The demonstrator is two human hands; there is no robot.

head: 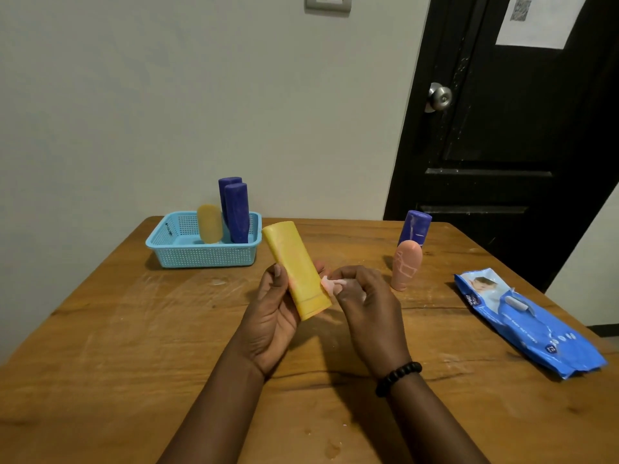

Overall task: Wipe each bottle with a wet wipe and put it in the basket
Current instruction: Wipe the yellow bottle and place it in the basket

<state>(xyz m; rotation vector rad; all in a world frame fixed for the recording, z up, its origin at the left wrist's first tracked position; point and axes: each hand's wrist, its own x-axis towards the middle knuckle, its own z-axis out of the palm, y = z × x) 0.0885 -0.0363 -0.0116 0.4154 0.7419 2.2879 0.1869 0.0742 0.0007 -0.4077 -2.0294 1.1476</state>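
Two hands work right of the basket [174, 254]: the yellow bottle [294, 267] is gripped by the left hand [273, 321], a wipe [330, 285] pinched by the right hand [363, 296]. The tilted bottle could be dropped onto the worktop [117, 329] if wet rubbing loosens that grip.

Blue plastic mesh basket [174, 252] far left on wooden worktop [134, 346]; blue wet-wipe pack [536, 329] right; pink bottle [406, 266] between, purple bottle [414, 227] just behind it.

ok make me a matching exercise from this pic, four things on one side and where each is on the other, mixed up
Things:
1. long yellow bottle
2. wipe
3. pink bottle
4. wipes pack

Places:
A. flat on the table, far right
B. in the left hand
C. standing on the table
D. in the right hand

Pairs: 1-B, 2-D, 3-C, 4-A
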